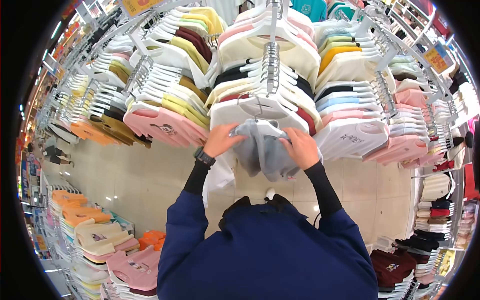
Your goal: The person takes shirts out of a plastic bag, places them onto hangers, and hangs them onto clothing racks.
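A grey, sheer-looking garment hangs on a white hanger in front of the middle rack. My left hand pinches the garment at its left shoulder, with a dark watch on that wrist. On the other side, my right hand has its fingers closed on the right shoulder of the same garment. Just behind, a white shirt hangs at the front of the rail, partly covered by my left hand and the grey garment.
Racks of shirts stand on both sides, with a pink printed shirt at left and a white lettered shirt at right. More clothes, including a maroon shirt, are at the lower corners. Tiled floor shows below.
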`<state>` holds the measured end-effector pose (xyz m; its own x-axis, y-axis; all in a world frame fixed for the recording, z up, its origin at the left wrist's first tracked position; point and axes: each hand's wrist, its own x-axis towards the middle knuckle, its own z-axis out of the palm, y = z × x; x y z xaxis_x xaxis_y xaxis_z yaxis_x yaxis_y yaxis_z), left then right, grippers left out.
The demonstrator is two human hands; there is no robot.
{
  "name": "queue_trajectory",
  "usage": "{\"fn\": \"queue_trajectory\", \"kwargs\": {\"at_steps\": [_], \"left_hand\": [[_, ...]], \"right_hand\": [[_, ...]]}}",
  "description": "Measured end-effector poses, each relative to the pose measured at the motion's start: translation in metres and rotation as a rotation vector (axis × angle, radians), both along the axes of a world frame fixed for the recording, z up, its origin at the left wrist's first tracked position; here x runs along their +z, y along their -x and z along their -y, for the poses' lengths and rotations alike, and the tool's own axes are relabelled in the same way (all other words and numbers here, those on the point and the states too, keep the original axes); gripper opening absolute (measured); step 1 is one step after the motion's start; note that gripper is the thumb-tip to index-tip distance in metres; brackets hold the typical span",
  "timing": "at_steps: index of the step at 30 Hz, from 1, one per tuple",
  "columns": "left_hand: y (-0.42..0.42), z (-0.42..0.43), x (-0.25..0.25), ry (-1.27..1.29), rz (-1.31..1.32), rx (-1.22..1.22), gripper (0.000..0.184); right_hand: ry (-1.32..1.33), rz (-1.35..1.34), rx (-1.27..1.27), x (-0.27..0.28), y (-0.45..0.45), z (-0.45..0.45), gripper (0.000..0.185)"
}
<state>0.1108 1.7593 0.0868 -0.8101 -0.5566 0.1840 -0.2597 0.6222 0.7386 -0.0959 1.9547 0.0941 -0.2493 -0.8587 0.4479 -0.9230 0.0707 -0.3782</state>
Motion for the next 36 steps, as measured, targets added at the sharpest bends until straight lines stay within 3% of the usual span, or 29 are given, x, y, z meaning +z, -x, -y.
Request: {"fn": "queue_trajectory", "kwargs": {"at_steps": [8,15,18,24,27,30,33,36], "left_hand": [[-0.017,0.025,0.004,0.129,-0.008,0.094,0.040],[-0.049,0.038,-0.004,-0.057,-0.032,0.142,0.042],[-0.047,0.039,0.004,0.055,-0.170,0.088,0.037],[-0.036,0.035,0.019,0.151,0.045,0.040,0.037],[-0.025,0.033,0.015,0.415,0.059,0.040,0.036],[-0.010,0.023,0.024,0.592,0.245,0.136,0.035],[0.000,0.040,0.003,0.686,0.172,0.111,0.034],[0.003,0.039,-0.014,0.689,0.334,0.134,0.031]], "right_hand": [[0.100,-0.010,-0.110,0.009,0.033,-0.011,0.025],[0.107,0.088,-0.110,0.010,0.051,-0.012,0.025],[0.102,0.088,-0.073,0.010,0.053,-0.008,0.026],[0.089,0.044,-0.019,0.010,0.052,0.002,0.026],[0.120,0.017,0.015,0.012,0.054,0.009,0.027],[0.127,0.020,0.013,0.006,0.058,0.014,0.028],[0.108,0.043,-0.014,-0.009,0.066,0.019,0.030],[-0.024,0.142,-0.024,-0.024,0.067,0.016,0.031]]}}
